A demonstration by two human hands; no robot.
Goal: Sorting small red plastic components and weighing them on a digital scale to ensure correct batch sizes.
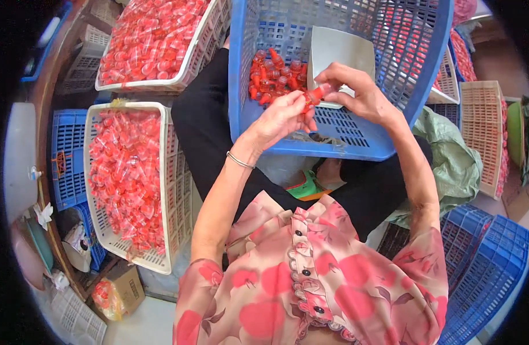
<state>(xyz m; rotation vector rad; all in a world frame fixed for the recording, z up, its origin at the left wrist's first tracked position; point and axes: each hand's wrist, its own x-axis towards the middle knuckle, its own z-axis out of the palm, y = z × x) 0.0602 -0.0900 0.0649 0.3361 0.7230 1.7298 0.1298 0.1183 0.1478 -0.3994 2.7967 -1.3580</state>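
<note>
Just above the frame's centre, the right hand (359,95) pinches a small red piece (316,95) at its fingertips; its long axis slants toward the left hand (284,118), touching, fingers curled on more red pieces; both over the blue basket (333,146), the loose red pile (270,77) lying up-left.

Both bare forearms come up from the lower edge and meet in the middle of the view. The left hand (283,118) is turned palm inward, its fingers curled and bunched together at the tips, with a thin bangle (240,160) round the wrist. The right hand (356,92) arches over from the right, wrist bent, thumb and forefinger pinched close. The fingertips of the two hands nearly touch.
</note>
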